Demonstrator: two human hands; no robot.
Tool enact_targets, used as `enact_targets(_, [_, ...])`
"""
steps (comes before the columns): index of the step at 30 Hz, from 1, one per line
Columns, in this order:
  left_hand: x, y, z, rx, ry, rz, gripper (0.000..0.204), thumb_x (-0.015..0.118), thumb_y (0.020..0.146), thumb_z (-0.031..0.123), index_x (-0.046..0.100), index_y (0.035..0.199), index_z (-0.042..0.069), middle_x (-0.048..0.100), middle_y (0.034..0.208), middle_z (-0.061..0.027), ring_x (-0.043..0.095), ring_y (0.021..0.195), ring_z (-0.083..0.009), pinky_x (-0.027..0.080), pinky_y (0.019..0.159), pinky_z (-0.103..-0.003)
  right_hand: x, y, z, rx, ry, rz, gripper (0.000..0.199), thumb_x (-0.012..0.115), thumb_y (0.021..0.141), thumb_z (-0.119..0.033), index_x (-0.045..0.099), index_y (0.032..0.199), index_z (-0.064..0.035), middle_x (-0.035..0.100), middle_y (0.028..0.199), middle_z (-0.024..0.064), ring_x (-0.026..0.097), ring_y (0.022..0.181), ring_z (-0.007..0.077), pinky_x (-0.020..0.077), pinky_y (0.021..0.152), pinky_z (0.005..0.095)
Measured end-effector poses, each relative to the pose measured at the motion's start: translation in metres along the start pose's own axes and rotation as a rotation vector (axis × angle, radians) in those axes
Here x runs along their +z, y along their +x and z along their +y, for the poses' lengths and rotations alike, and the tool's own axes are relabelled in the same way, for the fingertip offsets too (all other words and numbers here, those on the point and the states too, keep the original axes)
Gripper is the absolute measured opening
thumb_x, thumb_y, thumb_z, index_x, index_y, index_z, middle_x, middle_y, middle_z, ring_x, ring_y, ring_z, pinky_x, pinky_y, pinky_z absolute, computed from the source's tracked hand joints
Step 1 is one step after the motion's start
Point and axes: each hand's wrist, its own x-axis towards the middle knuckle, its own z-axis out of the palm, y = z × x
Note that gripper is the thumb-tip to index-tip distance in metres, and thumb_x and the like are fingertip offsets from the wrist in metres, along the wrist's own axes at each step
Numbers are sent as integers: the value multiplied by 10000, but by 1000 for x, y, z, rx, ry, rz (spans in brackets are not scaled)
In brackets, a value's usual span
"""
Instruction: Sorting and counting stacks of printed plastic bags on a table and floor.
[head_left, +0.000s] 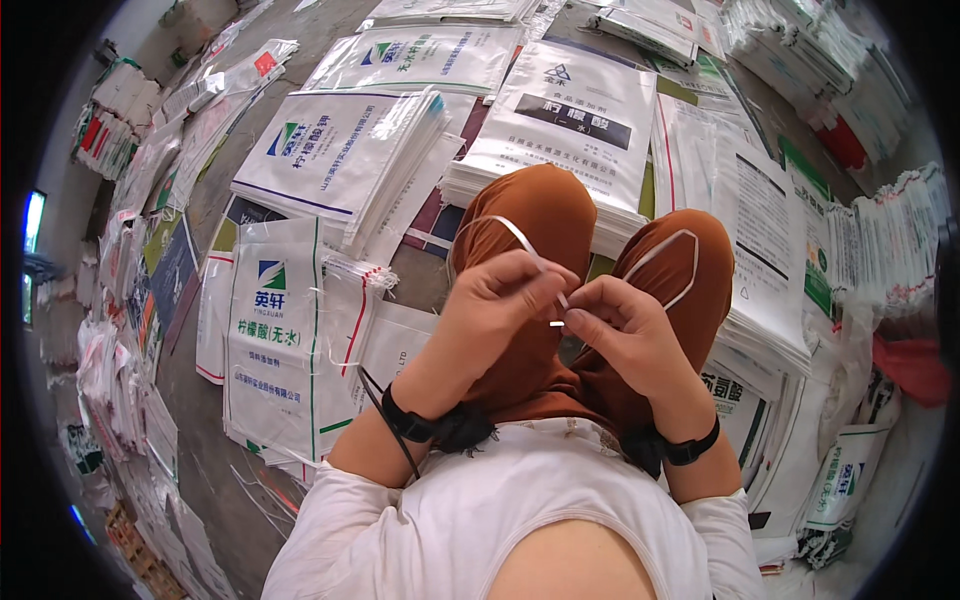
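Above my lap, a thin white plastic strap [522, 240] runs between my two hands. My left hand [500, 305] pinches it between thumb and fingers, and a loop of it curves up over my left knee. The fingers of my right hand [632, 328] are closed on the strap too, close beside my left fingertips. Another bent length of strap rises over my right knee. Where the fingertips meet, I cannot make out whether the strap is joined or knotted. My brown-trousered knees [535, 215] are bent up beneath the hands.
Flat stacks of printed white woven sacks surround me: one ahead [570, 120], one front left [330, 160], one near left [265, 345] and one right [755, 240]. Bundled sacks [890, 235] stand at the far right, beside red material [910, 370]. Grey floor [205, 400] shows at left.
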Motion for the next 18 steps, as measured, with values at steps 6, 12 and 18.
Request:
enact_targets(6, [-38,9,9,184,-247,366,238,650,1020,205,693,1120,-7,712,888,-50,642,730,-78,527,696,-209,-9,-14,-9,91,-241,-28,255,706,933,-89,655,1171,-11,687,1038,67,656,958,144,520,868,299])
enact_targets(12, [-53,12,15,238,-308,443,244,650,1019,204,675,1152,0,692,857,-36,627,680,-78,499,636,-215,-19,-17,-4,-112,-344,33,435,724,899,-85,615,1319,-59,655,1273,116,606,1199,254,472,1015,371])
enact_targets(18, [-72,10,18,310,-371,498,251,667,1009,212,678,1123,-11,702,861,-52,628,654,-83,520,598,-204,-22,-16,-7,-282,-854,213,468,745,846,-88,627,1298,-64,628,1312,110,560,1239,320,429,1055,419])
